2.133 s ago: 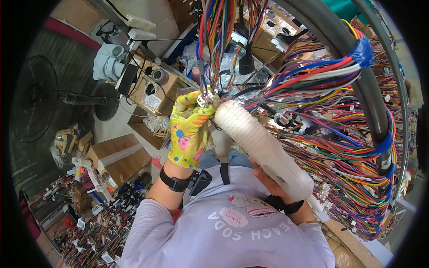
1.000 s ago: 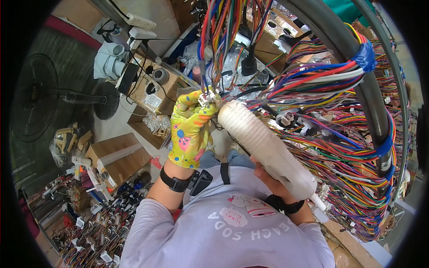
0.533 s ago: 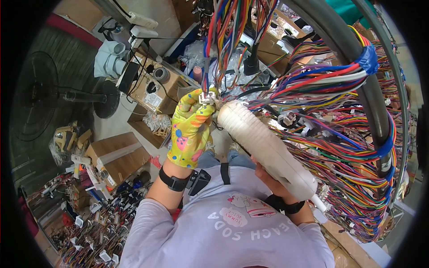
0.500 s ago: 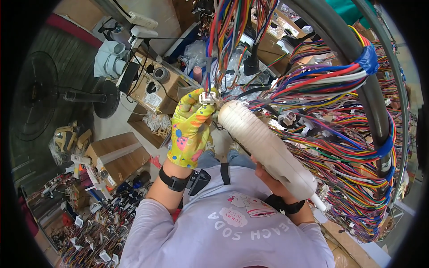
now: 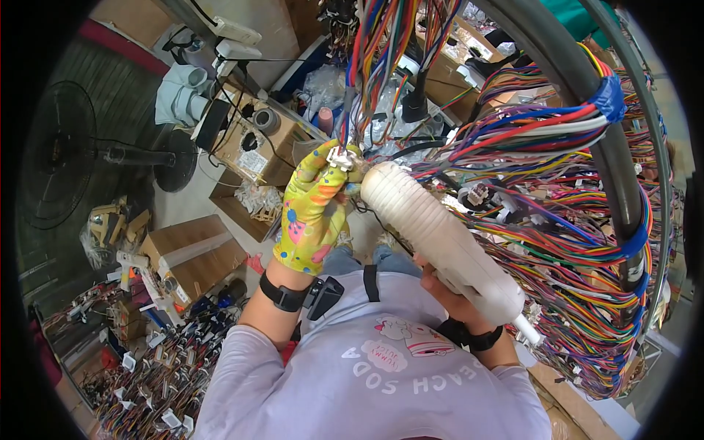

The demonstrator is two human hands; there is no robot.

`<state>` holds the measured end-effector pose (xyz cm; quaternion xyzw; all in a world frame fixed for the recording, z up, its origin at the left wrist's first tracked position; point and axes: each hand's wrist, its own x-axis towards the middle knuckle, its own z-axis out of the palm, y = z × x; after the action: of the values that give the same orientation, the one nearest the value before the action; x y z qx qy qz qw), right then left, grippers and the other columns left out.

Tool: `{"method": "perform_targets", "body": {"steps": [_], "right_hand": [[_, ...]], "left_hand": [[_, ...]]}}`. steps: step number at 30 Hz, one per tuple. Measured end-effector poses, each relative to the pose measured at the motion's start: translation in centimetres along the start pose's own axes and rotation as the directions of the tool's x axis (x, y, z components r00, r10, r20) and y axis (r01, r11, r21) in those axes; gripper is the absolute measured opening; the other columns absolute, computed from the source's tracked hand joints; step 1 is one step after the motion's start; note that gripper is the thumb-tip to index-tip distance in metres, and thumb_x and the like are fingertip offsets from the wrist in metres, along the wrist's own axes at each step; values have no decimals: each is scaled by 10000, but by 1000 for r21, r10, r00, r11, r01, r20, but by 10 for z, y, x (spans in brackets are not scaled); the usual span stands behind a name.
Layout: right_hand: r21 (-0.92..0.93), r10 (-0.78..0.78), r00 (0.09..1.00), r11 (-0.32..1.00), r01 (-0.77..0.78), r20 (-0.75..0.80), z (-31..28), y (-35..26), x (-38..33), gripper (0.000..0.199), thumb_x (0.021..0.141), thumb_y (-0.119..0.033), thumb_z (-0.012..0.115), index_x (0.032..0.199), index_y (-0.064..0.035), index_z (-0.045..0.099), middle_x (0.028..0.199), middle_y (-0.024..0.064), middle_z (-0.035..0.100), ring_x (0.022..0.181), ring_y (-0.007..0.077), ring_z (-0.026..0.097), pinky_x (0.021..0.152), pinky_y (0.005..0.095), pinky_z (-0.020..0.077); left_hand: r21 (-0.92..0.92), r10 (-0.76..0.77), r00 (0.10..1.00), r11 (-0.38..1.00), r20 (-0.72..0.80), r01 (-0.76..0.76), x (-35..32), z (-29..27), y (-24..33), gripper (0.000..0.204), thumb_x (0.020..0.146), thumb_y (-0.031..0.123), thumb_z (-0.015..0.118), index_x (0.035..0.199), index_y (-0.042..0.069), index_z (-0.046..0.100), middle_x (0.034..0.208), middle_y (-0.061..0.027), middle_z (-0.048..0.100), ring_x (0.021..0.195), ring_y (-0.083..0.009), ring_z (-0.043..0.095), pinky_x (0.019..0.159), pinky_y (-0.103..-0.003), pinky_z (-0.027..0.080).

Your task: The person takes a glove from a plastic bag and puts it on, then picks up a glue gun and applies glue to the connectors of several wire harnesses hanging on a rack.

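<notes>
My left hand (image 5: 302,220), in a yellow patterned glove, pinches a white plastic connector (image 5: 342,158) with coloured wires (image 5: 353,95) rising from it. My right hand (image 5: 438,287) is wrapped round a pale glue gun (image 5: 440,231) from below, its fingers mostly hidden behind the tool's body. A white glue stick (image 5: 529,331) pokes out of the gun's back end. The ribbed front of the gun points at the connector, close beside my left fingertips; whether the nozzle touches it cannot be made out.
Thick wire bundles (image 5: 528,139) hang from a curved dark metal rail (image 5: 623,191) on the right. Cardboard boxes (image 5: 192,257) stand at left, near a floor fan (image 5: 62,154). Heaps of wired connectors (image 5: 165,374) lie at lower left. A power strip (image 5: 236,50) is at upper left.
The glue gun has shifted slightly to the right. My left hand keeps its pinch on the connector, almost in the same place.
</notes>
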<state>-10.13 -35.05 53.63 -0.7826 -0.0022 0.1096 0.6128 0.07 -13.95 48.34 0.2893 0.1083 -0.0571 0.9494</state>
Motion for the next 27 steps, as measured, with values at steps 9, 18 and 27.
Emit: {"method": "perform_targets", "body": {"steps": [9,18,27], "right_hand": [[14,-40,999,999,39,37,0,15,-4,251,824,-70,663,1064,-34,598,936,37,613,754,110,557,676,246,448],[39,1,997,999,-5,80,-1,7,-1,279,825,-42,652,1092,-42,568,1001,42,606,875,118,563,744,254,464],[26,25,994,999,-28,102,-4,13,-7,322,825,-22,648,1131,-44,549,1012,44,611,938,132,573,797,263,474]], "left_hand": [[-4,-92,996,996,22,92,1,-9,2,374,872,82,609,1232,38,520,1125,-91,607,1046,-193,580,927,-339,467],[-85,-98,991,991,96,106,3,-15,2,388,868,83,603,1238,19,507,1134,-116,600,1062,-223,572,940,-371,460],[-247,-223,954,931,199,269,1,-16,6,487,828,76,601,1288,11,456,1158,-115,584,1085,-237,556,974,-387,432]]}}
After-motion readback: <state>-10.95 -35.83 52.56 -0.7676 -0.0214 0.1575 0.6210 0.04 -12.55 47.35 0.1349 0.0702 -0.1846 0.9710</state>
